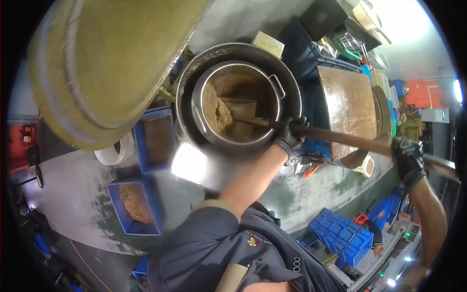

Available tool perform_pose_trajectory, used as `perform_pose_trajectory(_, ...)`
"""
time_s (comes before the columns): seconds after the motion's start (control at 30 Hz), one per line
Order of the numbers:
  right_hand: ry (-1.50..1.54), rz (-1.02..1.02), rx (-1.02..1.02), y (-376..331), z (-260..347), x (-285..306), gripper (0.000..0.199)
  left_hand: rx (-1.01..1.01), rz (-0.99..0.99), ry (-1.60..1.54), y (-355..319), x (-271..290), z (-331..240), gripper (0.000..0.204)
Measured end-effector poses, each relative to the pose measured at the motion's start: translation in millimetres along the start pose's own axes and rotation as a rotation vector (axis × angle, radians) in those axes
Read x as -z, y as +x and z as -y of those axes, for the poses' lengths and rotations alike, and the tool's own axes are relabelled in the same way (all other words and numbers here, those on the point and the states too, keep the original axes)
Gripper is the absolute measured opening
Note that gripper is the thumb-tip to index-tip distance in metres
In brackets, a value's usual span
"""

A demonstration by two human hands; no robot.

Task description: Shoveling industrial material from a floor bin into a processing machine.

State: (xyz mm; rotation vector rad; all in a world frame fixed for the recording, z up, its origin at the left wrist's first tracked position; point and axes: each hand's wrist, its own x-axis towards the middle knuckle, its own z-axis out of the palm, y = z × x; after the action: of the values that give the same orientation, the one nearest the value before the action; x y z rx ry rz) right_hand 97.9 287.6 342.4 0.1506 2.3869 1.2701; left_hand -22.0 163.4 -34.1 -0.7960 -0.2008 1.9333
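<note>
Both my hands wear black gloves and grip a shovel by its long brown handle. My left hand is closed round the handle near the pot's rim. Farther up, toward the right edge, my right hand is wrapped round it too. The shovel's flat blade reaches into a steel pot with side handles, against light brown crumbly material heaped at the pot's left side. Some of the blade's outline is hard to make out. This pot stands inside a wider steel vat.
A big olive-yellow rounded object looms at upper left. Two blue bins stand left of the vat, the nearer one holding brown material. A brown board stands at right. Blue crates and another person's arm are at lower right.
</note>
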Motion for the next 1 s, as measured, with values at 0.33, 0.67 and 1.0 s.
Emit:
perform_pose_trajectory(0.33, 0.859, 1.021, 0.058, -8, 107, 26, 0.03, -0.033, 0.041, -0.015, -24, 54, 24, 0.021)
perform_pose_trajectory(0.67, 1.256, 1.17, -0.142, -75, 156, 72, 0.025, -0.037, -0.334, 0.102, -81, 35, 17, 0.027)
perform_pose_trajectory(1.0, 1.499, 1.193, -0.352, -142, 188, 42, 0.028, -0.018, -0.169, 0.24, -100, 65, 28, 0.022)
